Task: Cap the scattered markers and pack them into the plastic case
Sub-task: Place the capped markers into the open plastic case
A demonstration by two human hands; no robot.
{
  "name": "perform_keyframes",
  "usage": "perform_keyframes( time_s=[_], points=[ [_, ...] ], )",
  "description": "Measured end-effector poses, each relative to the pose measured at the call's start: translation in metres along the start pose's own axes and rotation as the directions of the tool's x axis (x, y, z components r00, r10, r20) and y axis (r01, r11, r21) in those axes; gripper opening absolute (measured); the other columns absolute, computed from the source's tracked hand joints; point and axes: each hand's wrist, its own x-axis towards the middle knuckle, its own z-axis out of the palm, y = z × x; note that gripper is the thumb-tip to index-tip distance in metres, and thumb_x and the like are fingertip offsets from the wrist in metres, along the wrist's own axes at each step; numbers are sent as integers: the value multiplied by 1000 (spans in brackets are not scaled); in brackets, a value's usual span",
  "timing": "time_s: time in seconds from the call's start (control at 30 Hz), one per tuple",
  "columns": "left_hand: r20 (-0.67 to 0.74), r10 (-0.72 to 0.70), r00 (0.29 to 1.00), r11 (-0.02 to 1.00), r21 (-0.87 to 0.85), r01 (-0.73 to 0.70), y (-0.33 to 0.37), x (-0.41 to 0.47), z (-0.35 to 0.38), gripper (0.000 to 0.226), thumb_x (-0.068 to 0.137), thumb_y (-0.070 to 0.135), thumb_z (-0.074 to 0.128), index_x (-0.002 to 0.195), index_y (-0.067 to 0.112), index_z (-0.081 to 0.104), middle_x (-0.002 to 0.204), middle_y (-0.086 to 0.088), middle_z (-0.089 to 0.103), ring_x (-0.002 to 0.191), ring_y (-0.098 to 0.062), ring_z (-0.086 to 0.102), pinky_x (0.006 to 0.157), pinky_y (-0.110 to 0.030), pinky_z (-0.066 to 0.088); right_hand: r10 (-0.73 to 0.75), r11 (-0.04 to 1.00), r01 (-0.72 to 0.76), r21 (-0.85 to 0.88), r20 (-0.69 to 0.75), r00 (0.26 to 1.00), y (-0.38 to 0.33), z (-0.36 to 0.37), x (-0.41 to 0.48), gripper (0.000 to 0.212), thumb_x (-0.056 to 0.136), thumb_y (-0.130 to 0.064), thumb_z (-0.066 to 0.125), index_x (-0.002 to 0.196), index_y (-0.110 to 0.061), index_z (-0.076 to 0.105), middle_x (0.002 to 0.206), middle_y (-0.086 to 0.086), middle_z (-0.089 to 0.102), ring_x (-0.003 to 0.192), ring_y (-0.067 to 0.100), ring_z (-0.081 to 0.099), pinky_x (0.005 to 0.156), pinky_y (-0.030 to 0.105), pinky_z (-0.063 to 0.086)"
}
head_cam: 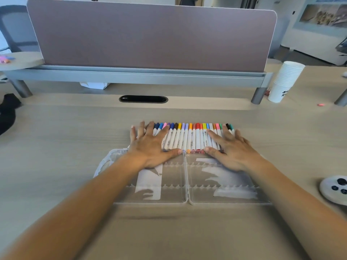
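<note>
The markers lie side by side in one tight row on the desk, white barrels toward the person and coloured caps pointing away. Every cap that shows is on, so the capping looks done and the packing is what remains. The near ends of the row sit right at the far edge of the clear plastic case; I cannot tell whether they touch its rim.

The case lies open and flat between the row and the person, with its two halves either side of a central hinge and scalloped holder ridges running across each. None of the slots that show holds a marker.

The left hand and right hand are both spread, palms down, fingers straight, resting on opposite ends of the row — neither is pinching or curled round anything. Flat hands at both ends probably serve to stop the round barrels rolling apart and to square the row up, so it can be drawn toward the case as a block.

A stack of paper cups stands well off to the right, beside the divider screen.
</note>
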Motion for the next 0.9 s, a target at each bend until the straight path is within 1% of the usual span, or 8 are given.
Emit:
perform_keyframes(
  time_s=[0.07,0.17,0.23,0.43,0.6,0.67,0.77,0.9],
  points=[
    [16,-39,999,999,-21,39,-1,1,-2,106,65,97,24,153,44,-4,164,-8,-3,148,-38,-10,117,-61,-2,-7,1000,7,6,-4,1000,-1,-1,3,86,70,-86,5,149,-55,-11,164,2,-16,149,41,-11,121,56,7],
    [24,-87,996,994,-64,89,-3,-1,-5,110,59,99,27,151,45,-2,161,-9,3,145,-41,7,114,-57,20,2,1000,-2,11,-2,1000,-2,-2,7,84,73,-86,9,150,-54,-9,165,2,-15,149,40,-12,120,57,8],
    [14,-97,995,994,-49,98,-3,-2,-6,109,61,98,30,151,44,0,158,-11,9,141,-40,15,110,-53,27,2,1000,-2,11,-1,1000,-1,-2,8,79,79,-84,13,150,-55,-8,165,2,-15,150,39,-12,120,57,9],
    [16,-96,995,995,-4,96,3,-2,-8,104,67,95,32,153,41,9,158,-9,12,138,-37,18,108,-50,30,-19,1000,18,18,48,999,2,-9,9,75,85,-81,21,150,-56,-6,165,0,-13,150,36,-12,119,56,7],
    [-3,-67,998,998,-16,67,2,-2,-7,103,66,95,28,152,41,12,157,-7,14,136,-36,19,108,-47,30,-40,999,40,6,57,998,5,-11,10,78,83,-82,24,150,-55,-6,165,-2,-12,150,34,-12,120,55,8],
    [-18,-56,998,998,-34,55,1,-1,-6,105,63,95,25,152,41,13,157,-6,14,136,-35,18,108,-45,29,-41,999,40,9,46,998,6,-11,9,79,83,-82,25,150,-55,-6,165,-2,-12,151,33,-12,120,55,8],
    [-13,-51,999,997,-64,50,1,3,-6,105,65,95,30,153,42,9,159,-6,9,140,-35,10,111,-46,24,-28,999,28,21,24,999,9,-9,9,79,85,-81,26,151,-52,-5,165,-1,-11,151,31,-12,120,53,8],
    [-9,-14,1000,998,-53,13,4,11,-3,106,62,96,24,152,42,10,161,-6,8,144,-35,7,113,-48,20,-28,999,28,32,-1,1000,13,-8,8,80,85,-81,26,153,-50,-3,165,0,-14,150,29,-17,120,52,5]
  ],
)
